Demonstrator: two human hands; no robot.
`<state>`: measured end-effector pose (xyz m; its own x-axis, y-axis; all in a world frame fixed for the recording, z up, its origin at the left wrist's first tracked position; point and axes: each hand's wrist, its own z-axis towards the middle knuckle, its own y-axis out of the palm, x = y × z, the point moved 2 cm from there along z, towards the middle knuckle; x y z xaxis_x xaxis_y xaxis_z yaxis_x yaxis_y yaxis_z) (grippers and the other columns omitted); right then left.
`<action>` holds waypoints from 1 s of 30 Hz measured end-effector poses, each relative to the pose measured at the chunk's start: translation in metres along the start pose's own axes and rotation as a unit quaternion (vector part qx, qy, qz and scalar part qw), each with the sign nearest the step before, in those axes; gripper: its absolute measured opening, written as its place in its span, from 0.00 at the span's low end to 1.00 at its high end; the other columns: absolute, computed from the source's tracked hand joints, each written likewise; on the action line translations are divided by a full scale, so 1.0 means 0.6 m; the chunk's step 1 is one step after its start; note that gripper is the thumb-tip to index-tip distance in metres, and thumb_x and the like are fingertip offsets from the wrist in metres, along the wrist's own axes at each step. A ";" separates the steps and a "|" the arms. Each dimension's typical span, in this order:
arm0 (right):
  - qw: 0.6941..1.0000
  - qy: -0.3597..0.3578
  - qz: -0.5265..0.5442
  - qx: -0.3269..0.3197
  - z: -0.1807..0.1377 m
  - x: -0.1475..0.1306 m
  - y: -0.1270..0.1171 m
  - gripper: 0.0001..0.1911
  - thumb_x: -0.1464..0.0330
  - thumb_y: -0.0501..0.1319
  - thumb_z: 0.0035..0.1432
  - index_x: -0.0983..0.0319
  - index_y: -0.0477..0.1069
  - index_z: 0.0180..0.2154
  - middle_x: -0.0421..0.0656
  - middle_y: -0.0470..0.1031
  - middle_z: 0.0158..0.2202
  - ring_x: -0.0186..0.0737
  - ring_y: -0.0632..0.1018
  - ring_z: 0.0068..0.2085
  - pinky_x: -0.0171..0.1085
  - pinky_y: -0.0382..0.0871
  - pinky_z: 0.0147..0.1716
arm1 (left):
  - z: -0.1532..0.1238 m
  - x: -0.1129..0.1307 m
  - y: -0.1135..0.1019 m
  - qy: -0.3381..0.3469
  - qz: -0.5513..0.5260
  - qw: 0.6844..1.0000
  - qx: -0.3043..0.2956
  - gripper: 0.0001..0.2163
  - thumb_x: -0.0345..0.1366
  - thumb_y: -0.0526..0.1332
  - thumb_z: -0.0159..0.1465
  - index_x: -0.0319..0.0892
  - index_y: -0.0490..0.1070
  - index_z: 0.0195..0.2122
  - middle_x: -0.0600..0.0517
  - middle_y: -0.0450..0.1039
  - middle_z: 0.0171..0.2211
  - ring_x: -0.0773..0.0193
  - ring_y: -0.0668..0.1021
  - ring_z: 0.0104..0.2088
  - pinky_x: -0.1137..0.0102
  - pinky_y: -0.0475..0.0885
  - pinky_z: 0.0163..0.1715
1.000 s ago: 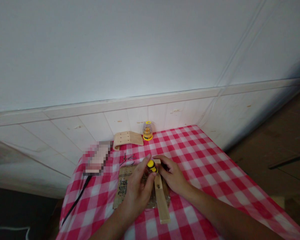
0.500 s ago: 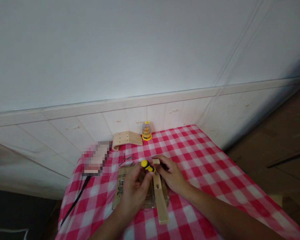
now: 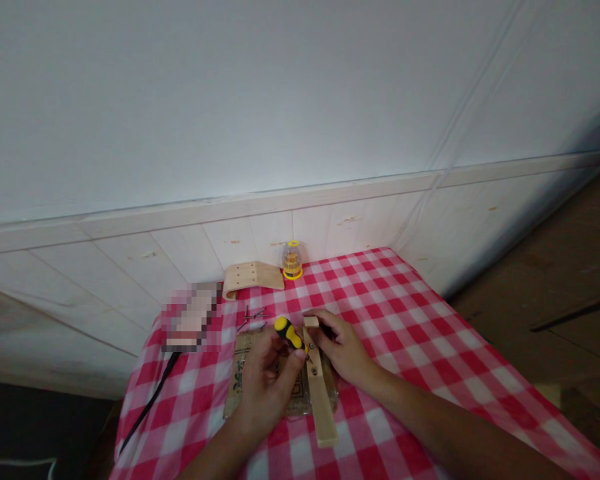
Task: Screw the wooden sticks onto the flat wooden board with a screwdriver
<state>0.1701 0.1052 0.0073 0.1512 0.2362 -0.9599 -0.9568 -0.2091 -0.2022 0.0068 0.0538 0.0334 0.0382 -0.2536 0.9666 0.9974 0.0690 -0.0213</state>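
Wooden bar (image 3: 323,413) over cardboard (image 3: 243,373), screwdriver (image 3: 291,335) at bar's left, hardware (image 3: 247,311) behind cardboard, container (image 3: 293,269) right of panel (image 3: 254,275)

Hands (image 3: 267,380) (image 3: 347,348): 2. Screwdriver (image 3: 289,332): 1. Wooden parts (image 3: 323,408) (image 3: 260,275): 2. Cardboard (image 3: 241,360): 1. Jar (image 3: 293,261): 1. Tablecloth (image 3: 405,320): 1. Loose screws (image 3: 247,311): several, too small to count.

A screwdriver held at a wooden bar over a checked tablecloth.
The left hand (image 3: 266,380) grips a yellow-and-black screwdriver (image 3: 291,334), tilted, its tip close to the wooden bar (image 3: 322,410); whether they touch is unclear. The right hand (image 3: 344,347) holds the bar near its far end, where two screw heads (image 3: 315,371) show. Beneath lies printed cardboard (image 3: 239,377) on the red-and-white tablecloth (image 3: 380,427). Beyond are loose screws (image 3: 253,316), a bent wooden piece (image 3: 255,275) and, just beside it, a clear container (image 3: 293,261) near the wall (image 3: 280,120).
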 end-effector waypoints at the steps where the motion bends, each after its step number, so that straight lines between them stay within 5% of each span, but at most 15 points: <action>1: 1.000 0.000 0.003 -0.002 0.000 0.000 0.000 0.10 0.66 0.61 0.66 0.60 0.76 0.47 0.44 0.82 0.41 0.42 0.82 0.41 0.39 0.74 0.40 | -0.001 -0.001 0.000 0.002 0.004 1.000 -0.008 0.07 0.37 0.67 0.63 0.42 0.75 0.40 0.50 0.81 0.35 0.61 0.84 0.35 0.70 0.79 0.36; 15: 1.000 -0.004 0.016 0.009 0.000 0.010 0.001 0.11 0.66 0.61 0.65 0.59 0.77 0.47 0.44 0.82 0.42 0.41 0.82 0.41 0.39 0.75 0.41 | -0.005 -0.035 0.002 0.012 0.050 0.997 -0.059 0.10 0.33 0.68 0.61 0.43 0.75 0.44 0.47 0.82 0.41 0.58 0.84 0.38 0.66 0.80 0.39; 24: 1.000 -0.006 0.019 0.007 0.000 0.001 0.000 0.10 0.64 0.61 0.66 0.60 0.76 0.46 0.44 0.83 0.40 0.41 0.82 0.40 0.38 0.76 0.40 | 0.009 0.003 0.000 0.082 0.159 0.983 -0.037 0.01 0.34 0.67 0.61 0.44 0.78 0.33 0.52 0.81 0.32 0.61 0.81 0.32 0.69 0.74 0.34; 30: 1.000 -0.003 0.019 0.005 -0.001 -0.002 -0.001 0.10 0.67 0.61 0.66 0.59 0.76 0.46 0.44 0.83 0.41 0.41 0.82 0.40 0.38 0.76 0.40 | 0.010 0.013 0.000 0.108 0.186 0.976 -0.030 0.04 0.36 0.66 0.62 0.44 0.78 0.31 0.52 0.80 0.29 0.61 0.80 0.30 0.70 0.75 0.32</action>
<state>0.1705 0.1044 0.0087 0.1125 0.2340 -0.9657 -0.9645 -0.2080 -0.1628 0.0067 0.0574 0.0426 0.4048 -0.4197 0.8124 0.9132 0.1408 -0.3823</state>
